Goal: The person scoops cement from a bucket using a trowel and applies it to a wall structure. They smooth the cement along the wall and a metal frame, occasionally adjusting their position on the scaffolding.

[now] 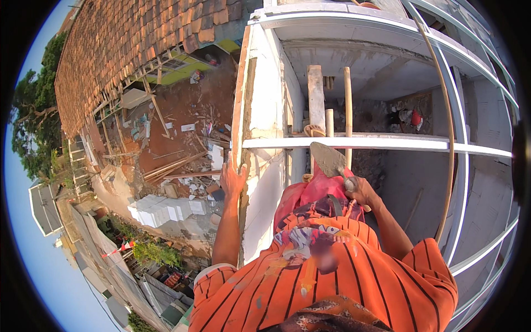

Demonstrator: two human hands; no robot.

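Observation:
My right hand [362, 192] is closed round the handle of a trowel [327, 157], its blade coated with grey mortar and held in front of my body. At the left, my left hand [233, 177] rests with fingers stretched out against the outer edge of a tall white block wall [265, 105]. A narrow wooden board [240, 94] runs along that edge just beyond my fingers. Grey mortar streaks mark the wall's top beside the board. A white metal beam [376, 143] meets the wall and passes close beyond the trowel blade.
Below left lies a drop to a rubble-strewn yard with lumber [174, 166] and white blocks [166, 210]. A tiled roof [149, 33] stands beyond. On the right, metal framing [462, 138] and a long thin pole [449, 110] span a deep room; a plank [316, 97] rises ahead.

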